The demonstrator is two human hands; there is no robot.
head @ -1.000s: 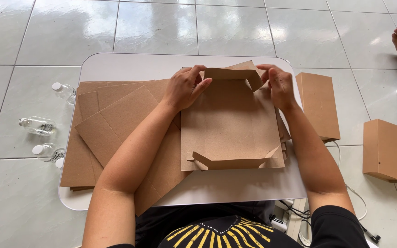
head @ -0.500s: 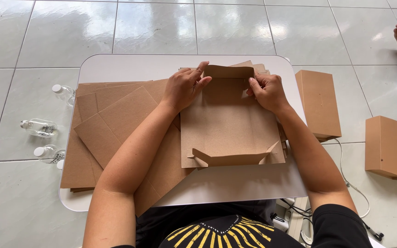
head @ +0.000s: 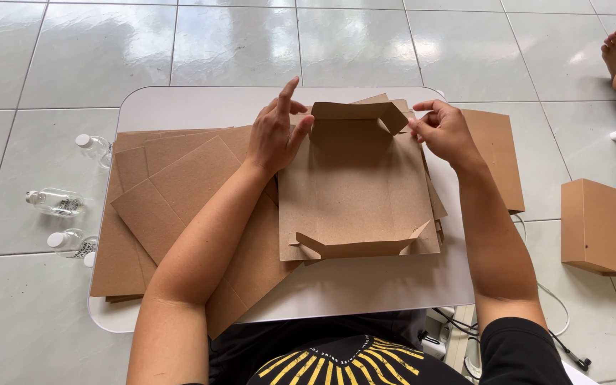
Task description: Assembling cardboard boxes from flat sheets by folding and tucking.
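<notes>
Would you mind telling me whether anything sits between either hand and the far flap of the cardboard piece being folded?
Nothing visible does. The left hand and right hand are both right at the raised far flap, one at each end, with no other object between.

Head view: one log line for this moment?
left hand: touching flat brown cardboard box blank, far flap raised | right hand: pinching flap corner | white table
</notes>
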